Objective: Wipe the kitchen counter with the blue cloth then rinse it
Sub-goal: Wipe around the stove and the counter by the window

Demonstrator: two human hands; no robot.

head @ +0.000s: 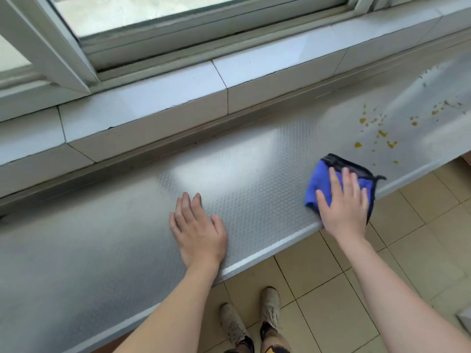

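The kitchen counter (242, 174) is a grey, dimpled metal surface running from lower left to upper right. A folded blue cloth (318, 182) with a dark edge lies at the counter's front edge on the right. My right hand (344, 202) presses flat on top of the cloth, fingers spread, covering its near half. My left hand (197, 230) rests flat on the bare counter to the left, fingers apart, holding nothing. Yellow-orange crumbs and splatters (377, 131) dot the counter just beyond the cloth, to the upper right.
A tiled ledge (153, 103) and a sliding window frame (178, 47) run along the back of the counter. Beige floor tiles (318, 289) and my two shoes (254, 317) lie below the front edge.
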